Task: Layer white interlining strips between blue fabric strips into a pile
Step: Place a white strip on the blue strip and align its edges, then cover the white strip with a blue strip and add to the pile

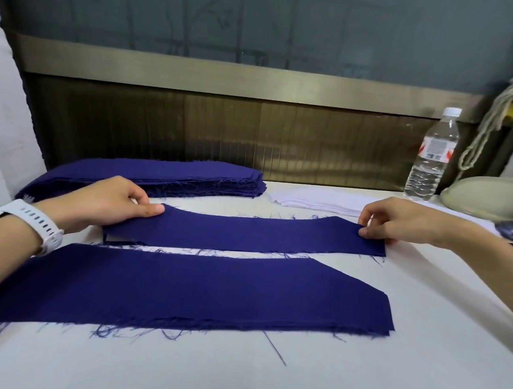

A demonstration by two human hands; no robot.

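Head view: my left hand pinches the left end of a blue strip, thumb on top, and my right hand pinches its right end. It lies flat on the table, just beyond the pile, whose top layer is blue. A blue stack sits behind my left hand, with white strips to its right and a bottle further right.

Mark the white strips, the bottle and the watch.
white strips [315, 199], head view, middle of the stack.
bottle [435, 148], head view, on its label.
watch [31, 218], head view, on the strap.
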